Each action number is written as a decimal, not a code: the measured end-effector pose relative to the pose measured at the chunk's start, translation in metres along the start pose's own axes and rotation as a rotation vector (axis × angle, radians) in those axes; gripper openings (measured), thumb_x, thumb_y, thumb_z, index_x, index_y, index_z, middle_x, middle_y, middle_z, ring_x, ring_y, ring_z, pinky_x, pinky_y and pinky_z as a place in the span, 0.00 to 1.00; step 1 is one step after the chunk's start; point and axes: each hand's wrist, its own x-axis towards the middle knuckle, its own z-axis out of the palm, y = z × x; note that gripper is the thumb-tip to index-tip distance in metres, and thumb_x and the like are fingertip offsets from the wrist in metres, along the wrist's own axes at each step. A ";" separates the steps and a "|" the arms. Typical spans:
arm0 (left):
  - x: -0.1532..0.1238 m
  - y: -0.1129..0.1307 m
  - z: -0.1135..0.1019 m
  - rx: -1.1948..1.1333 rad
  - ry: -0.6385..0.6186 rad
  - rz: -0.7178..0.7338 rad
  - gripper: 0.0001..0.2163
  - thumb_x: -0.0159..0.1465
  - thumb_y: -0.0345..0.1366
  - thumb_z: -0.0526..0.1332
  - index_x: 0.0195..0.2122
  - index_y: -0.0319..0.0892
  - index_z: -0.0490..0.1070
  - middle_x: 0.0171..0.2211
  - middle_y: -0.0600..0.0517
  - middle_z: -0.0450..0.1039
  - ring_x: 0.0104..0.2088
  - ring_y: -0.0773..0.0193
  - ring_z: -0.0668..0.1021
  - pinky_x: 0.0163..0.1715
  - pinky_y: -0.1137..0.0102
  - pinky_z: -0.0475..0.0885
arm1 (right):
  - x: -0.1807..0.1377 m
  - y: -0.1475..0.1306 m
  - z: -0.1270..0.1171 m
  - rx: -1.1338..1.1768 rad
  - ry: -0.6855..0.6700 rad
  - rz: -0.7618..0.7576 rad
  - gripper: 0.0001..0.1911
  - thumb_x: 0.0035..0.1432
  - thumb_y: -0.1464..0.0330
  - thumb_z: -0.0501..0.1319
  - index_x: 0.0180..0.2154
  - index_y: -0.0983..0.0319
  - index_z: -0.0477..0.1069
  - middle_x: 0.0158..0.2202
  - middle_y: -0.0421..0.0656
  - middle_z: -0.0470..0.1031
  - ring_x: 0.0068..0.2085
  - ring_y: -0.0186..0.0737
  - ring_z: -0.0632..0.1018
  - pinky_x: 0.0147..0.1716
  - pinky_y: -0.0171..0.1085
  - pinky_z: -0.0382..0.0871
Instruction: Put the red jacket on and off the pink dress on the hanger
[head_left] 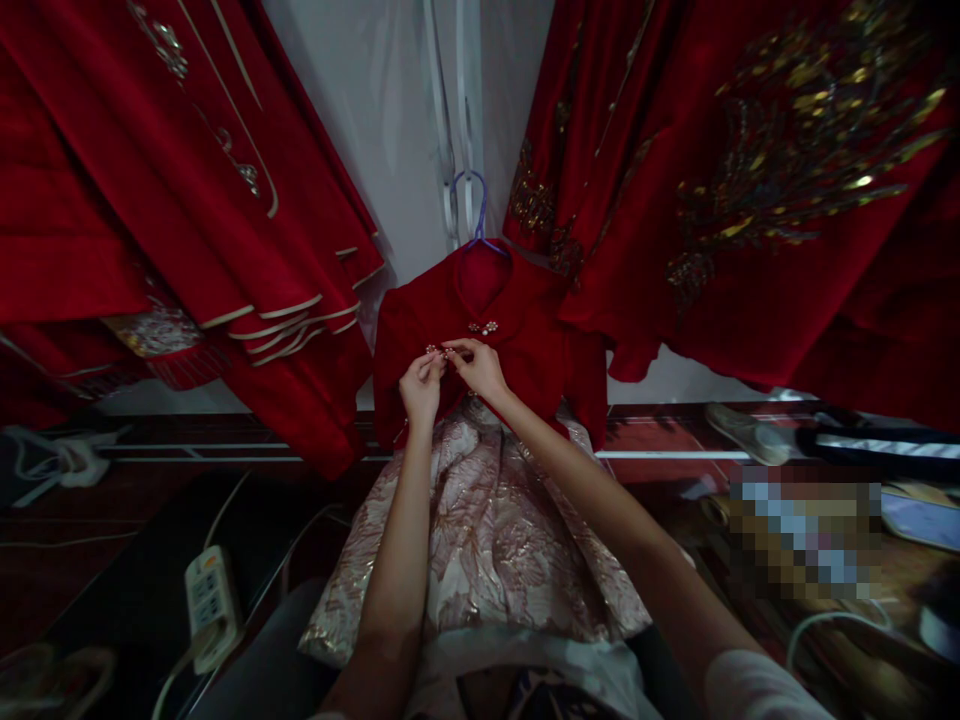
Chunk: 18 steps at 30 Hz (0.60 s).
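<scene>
A small red velvet jacket [525, 330] hangs on a purple hanger [471, 200] in front of me, over a pale pink and gold brocade skirt [495, 540]. My left hand [421, 385] and my right hand [477, 366] meet at the jacket's front, fingers pinched on a jewelled clasp [441, 351]. A second jewelled clasp [484, 327] sits fastened just above, near the collar. Both forearms reach up over the skirt.
Large red embroidered garments hang at the left [165, 180] and right [750, 170]. A white power strip [207, 605] with cables lies on the dark floor at lower left. A shoe [742, 432] and a blurred patch sit at the right.
</scene>
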 end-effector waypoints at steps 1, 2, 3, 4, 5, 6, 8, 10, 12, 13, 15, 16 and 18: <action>0.000 0.000 0.000 -0.003 0.002 -0.005 0.16 0.55 0.44 0.65 0.39 0.37 0.73 0.38 0.43 0.78 0.38 0.61 0.80 0.42 0.64 0.76 | 0.001 0.000 0.000 -0.002 -0.006 -0.003 0.12 0.56 0.73 0.57 0.41 0.60 0.75 0.38 0.41 0.77 0.35 0.31 0.77 0.39 0.32 0.71; 0.000 0.001 0.000 -0.004 0.007 -0.007 0.16 0.55 0.44 0.65 0.39 0.36 0.73 0.37 0.44 0.78 0.37 0.61 0.80 0.42 0.64 0.76 | 0.001 0.000 0.001 -0.009 -0.011 -0.011 0.12 0.57 0.73 0.57 0.41 0.60 0.75 0.38 0.41 0.77 0.34 0.31 0.77 0.39 0.32 0.71; 0.000 0.001 0.000 -0.006 0.013 -0.006 0.16 0.55 0.44 0.65 0.38 0.36 0.73 0.37 0.44 0.78 0.36 0.61 0.81 0.41 0.64 0.76 | 0.002 0.000 0.000 -0.023 -0.016 -0.022 0.12 0.57 0.73 0.57 0.41 0.60 0.75 0.37 0.41 0.77 0.34 0.31 0.77 0.39 0.32 0.71; 0.000 0.001 0.000 -0.007 0.019 -0.004 0.16 0.55 0.43 0.64 0.38 0.36 0.73 0.36 0.44 0.78 0.36 0.61 0.81 0.41 0.63 0.76 | 0.002 0.000 0.000 -0.040 -0.022 -0.037 0.12 0.57 0.73 0.57 0.41 0.60 0.75 0.37 0.41 0.76 0.34 0.31 0.76 0.39 0.32 0.71; 0.000 0.002 0.000 -0.008 0.021 -0.001 0.15 0.55 0.43 0.64 0.38 0.36 0.74 0.36 0.44 0.78 0.36 0.61 0.81 0.41 0.63 0.76 | 0.003 -0.001 -0.001 -0.057 -0.031 -0.054 0.12 0.56 0.72 0.58 0.41 0.61 0.75 0.37 0.42 0.76 0.33 0.31 0.76 0.39 0.32 0.70; 0.000 0.002 -0.001 -0.005 0.022 0.002 0.15 0.54 0.42 0.65 0.37 0.36 0.74 0.35 0.44 0.78 0.36 0.61 0.81 0.42 0.63 0.76 | 0.003 -0.001 -0.001 -0.071 -0.042 -0.072 0.12 0.56 0.73 0.58 0.41 0.61 0.76 0.36 0.42 0.76 0.33 0.32 0.76 0.39 0.32 0.70; 0.000 0.001 -0.001 0.016 0.021 0.005 0.14 0.53 0.40 0.66 0.37 0.37 0.74 0.35 0.45 0.78 0.37 0.60 0.80 0.43 0.63 0.75 | 0.003 0.000 -0.003 -0.086 -0.065 -0.094 0.12 0.56 0.73 0.58 0.41 0.61 0.76 0.37 0.42 0.76 0.34 0.32 0.76 0.40 0.32 0.70; 0.000 0.000 -0.002 0.040 0.020 0.003 0.13 0.52 0.37 0.66 0.37 0.37 0.75 0.35 0.45 0.78 0.38 0.60 0.80 0.44 0.63 0.75 | 0.003 0.000 -0.004 -0.088 -0.078 -0.098 0.12 0.57 0.73 0.58 0.41 0.60 0.76 0.37 0.41 0.76 0.35 0.32 0.76 0.41 0.32 0.70; 0.000 -0.001 -0.002 0.050 0.018 -0.001 0.13 0.51 0.36 0.66 0.38 0.38 0.75 0.36 0.45 0.78 0.38 0.60 0.80 0.45 0.63 0.74 | 0.003 0.000 -0.004 -0.092 -0.076 -0.099 0.12 0.58 0.73 0.57 0.42 0.60 0.75 0.37 0.41 0.77 0.36 0.32 0.76 0.41 0.32 0.69; -0.001 -0.001 -0.001 0.048 0.015 -0.005 0.13 0.51 0.35 0.66 0.38 0.37 0.75 0.36 0.45 0.78 0.39 0.60 0.80 0.45 0.63 0.74 | 0.003 0.000 -0.004 -0.096 -0.071 -0.102 0.12 0.58 0.73 0.57 0.42 0.60 0.75 0.37 0.41 0.77 0.36 0.32 0.76 0.41 0.32 0.69; -0.001 0.000 -0.001 0.044 0.009 -0.011 0.13 0.51 0.34 0.66 0.39 0.37 0.74 0.36 0.44 0.78 0.39 0.60 0.80 0.45 0.63 0.74 | 0.003 0.000 -0.003 -0.110 -0.057 -0.106 0.12 0.58 0.73 0.57 0.42 0.60 0.75 0.38 0.41 0.77 0.36 0.33 0.76 0.42 0.33 0.69; -0.001 0.000 -0.001 0.046 0.009 -0.010 0.13 0.51 0.34 0.65 0.38 0.37 0.75 0.36 0.44 0.78 0.39 0.60 0.80 0.45 0.63 0.74 | 0.002 0.000 -0.003 -0.116 -0.052 -0.105 0.12 0.58 0.73 0.57 0.42 0.60 0.75 0.38 0.41 0.77 0.37 0.33 0.76 0.42 0.33 0.69; -0.002 0.002 -0.002 0.067 0.015 0.000 0.12 0.52 0.33 0.65 0.38 0.37 0.75 0.37 0.44 0.78 0.39 0.60 0.80 0.44 0.64 0.74 | 0.002 -0.001 -0.002 -0.120 -0.046 -0.102 0.12 0.58 0.73 0.57 0.41 0.60 0.76 0.38 0.42 0.77 0.36 0.33 0.76 0.41 0.33 0.69</action>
